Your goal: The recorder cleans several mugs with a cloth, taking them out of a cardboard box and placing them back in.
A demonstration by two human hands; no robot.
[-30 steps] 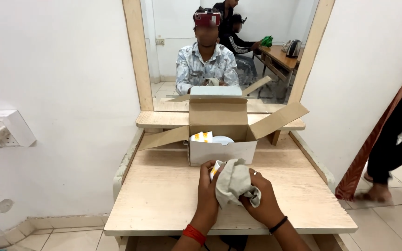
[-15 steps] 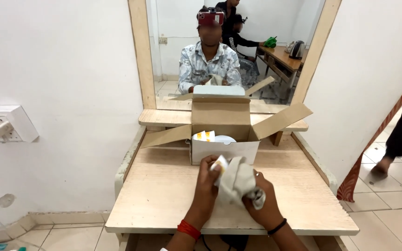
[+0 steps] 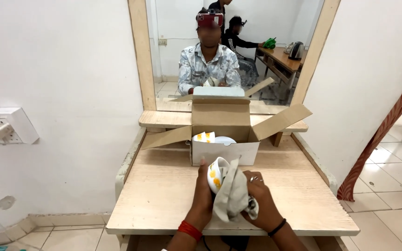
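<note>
Near table (image 3: 164,204) front edge, both hands wiping cup (image 3: 215,174), cloth (image 3: 232,195)

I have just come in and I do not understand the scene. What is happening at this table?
A person sits at a wooden table facing a mirror. The left hand holds a white cup with yellow print, and the right hand presses a beige cloth over it. Behind the hands stands an open cardboard box holding more white crockery.

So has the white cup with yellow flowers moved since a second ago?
Barely: the cup remains in both hands just in front of the cardboard box, only turned slightly within the cloth.
</note>
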